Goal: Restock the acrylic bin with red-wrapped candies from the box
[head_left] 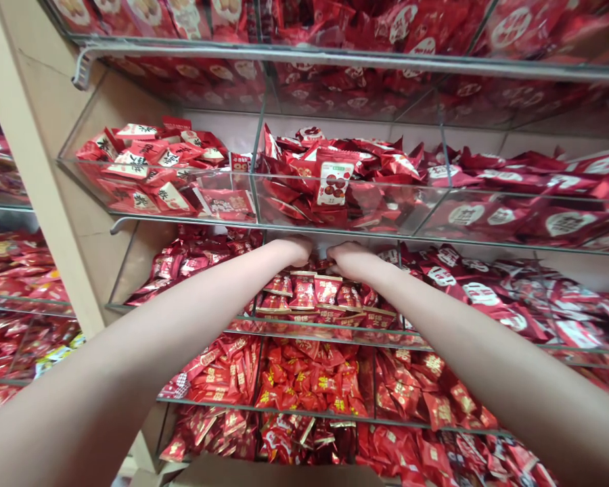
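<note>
Both my arms reach into one bin of small red candy packets (303, 292) with gold edges, on a middle shelf. My left hand (299, 250) is at the back left of that heap, its fingers hidden behind the wrist and the packets. Close to its right, my right hand (349, 256) bends down into the same heap. Its fingers look curled at the packets' top, and whatever lies within them is hidden. Several packets stand in rows in front of the hands, behind the clear front panel (329, 330).
Just above my hands runs the edge of the upper glass shelf (335, 234). Its bins hold red snack packets (335, 179). Clear dividers (258, 145) separate the bins. Below are more bins of red packets (309, 379). A cardboard edge (274, 473) shows at the bottom, and a wooden upright (45, 162) stands left.
</note>
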### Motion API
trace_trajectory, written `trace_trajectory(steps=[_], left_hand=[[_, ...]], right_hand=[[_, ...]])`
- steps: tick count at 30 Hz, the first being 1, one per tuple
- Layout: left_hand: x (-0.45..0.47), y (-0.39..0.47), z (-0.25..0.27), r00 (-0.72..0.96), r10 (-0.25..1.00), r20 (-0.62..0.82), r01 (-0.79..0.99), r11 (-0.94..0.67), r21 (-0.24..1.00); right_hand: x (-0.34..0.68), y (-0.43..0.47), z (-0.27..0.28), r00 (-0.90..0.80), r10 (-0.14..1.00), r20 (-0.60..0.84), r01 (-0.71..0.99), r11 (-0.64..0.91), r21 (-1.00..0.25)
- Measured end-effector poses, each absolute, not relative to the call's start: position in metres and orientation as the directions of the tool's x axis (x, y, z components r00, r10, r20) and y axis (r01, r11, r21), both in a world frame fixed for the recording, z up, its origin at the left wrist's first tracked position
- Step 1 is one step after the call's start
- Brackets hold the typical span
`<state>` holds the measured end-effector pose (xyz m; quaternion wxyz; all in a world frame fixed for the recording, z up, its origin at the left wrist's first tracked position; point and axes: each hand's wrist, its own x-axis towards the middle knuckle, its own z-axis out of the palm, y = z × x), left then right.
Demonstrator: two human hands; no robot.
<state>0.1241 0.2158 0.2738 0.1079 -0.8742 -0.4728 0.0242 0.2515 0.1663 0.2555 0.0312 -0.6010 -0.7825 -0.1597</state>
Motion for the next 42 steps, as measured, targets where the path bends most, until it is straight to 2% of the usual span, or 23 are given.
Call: trace_trajectory(steps=[3,6,12,16,22,28,36,42], left_hand=[[0.122,0.210,0.276,0.559,0.829,0.002,0.788,-0.531,-0.311],[0.120,0.203,0.278,0.570,0.820,-0.047,0.758,-0.547,-0.356],[0.115,0.198,0.281,0.558,0.827,-0.072,0.768,-0.547,-0.333],[0.114,0.198,0.280,0.555,0.830,-0.054,0.782,-0.543,-0.305],[0.120,0.196,0.276,0.635,0.773,-0.012,0.742,-0.614,-0.267],[0.130,0.194,0.273,0.652,0.758,-0.018,0.732,-0.635,-0.246],[0.131,0.194,0.274,0.639,0.769,-0.015,0.746,-0.624,-0.232],[0.131,0.196,0.273,0.627,0.779,-0.006,0.759,-0.612,-0.225]], right_hand=[[0.249,0.171,0.253,-0.240,0.939,0.246,0.960,0.192,0.205],[0.252,0.177,0.255,-0.215,0.950,0.226,0.969,0.179,0.169],[0.265,0.175,0.269,-0.287,0.955,0.076,0.957,0.284,0.049],[0.262,0.173,0.268,-0.283,0.956,0.078,0.959,0.284,0.003],[0.243,0.181,0.254,-0.212,0.966,0.151,0.977,0.203,0.072],[0.257,0.179,0.267,-0.225,0.969,0.099,0.970,0.214,0.113],[0.269,0.167,0.272,-0.223,0.975,-0.017,0.940,0.220,0.262],[0.262,0.159,0.268,-0.232,0.970,0.079,0.918,0.191,0.348]])
